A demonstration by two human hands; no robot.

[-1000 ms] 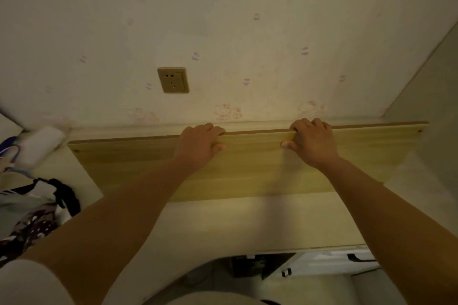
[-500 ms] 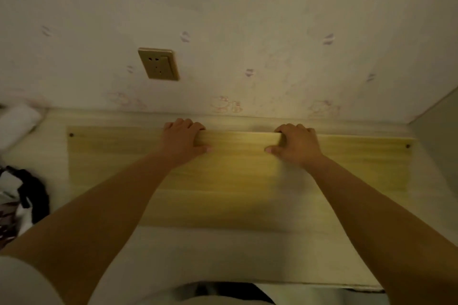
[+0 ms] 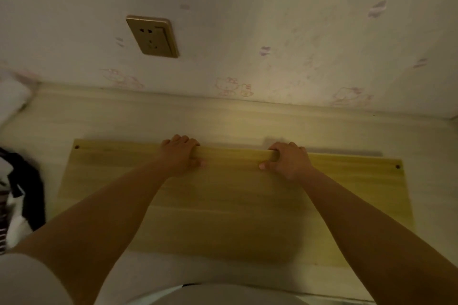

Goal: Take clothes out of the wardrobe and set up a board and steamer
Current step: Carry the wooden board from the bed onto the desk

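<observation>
I see a dim, warm, yellowish picture with soft detail throughout. The brightest patch lies on the pale desk (image 3: 247, 119) just below the wall (image 3: 272, 20). A grey shadow falls beyond the far edge of the board (image 3: 235, 205), behind my right hand (image 3: 288, 162), and my forearms darken the board's near half. The dark clothes (image 3: 27, 188) at the left edge smear with blur. Straight lines bow toward the corners.

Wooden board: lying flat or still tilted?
Nearly flat: the wooden board lies on the desk, far edge gripped by the left hand and right hand.
</observation>
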